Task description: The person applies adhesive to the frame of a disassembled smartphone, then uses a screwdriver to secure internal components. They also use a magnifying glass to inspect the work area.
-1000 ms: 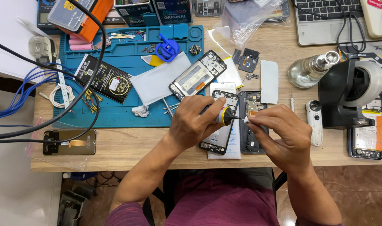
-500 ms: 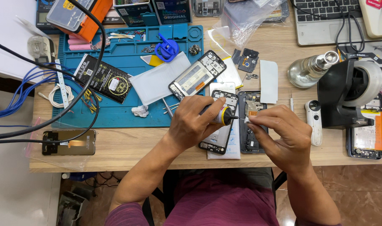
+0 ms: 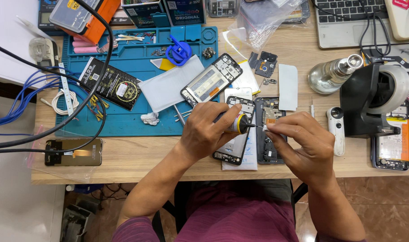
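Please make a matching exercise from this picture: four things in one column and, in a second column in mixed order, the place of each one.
Things:
1. small screwdriver with yellow band
2. blue plastic suction cup tool
3. clear glass bottle with metal nozzle
4. dark smartphone lying alone

Places:
A. on the bare wooden desk, near its front left edge
B. in the left hand, tip pointing at the right hand
C. on the blue rubber work mat, near its top
D. lying on its side right of the white rectangular strip

Pairs: 1-B, 2-C, 3-D, 4-A
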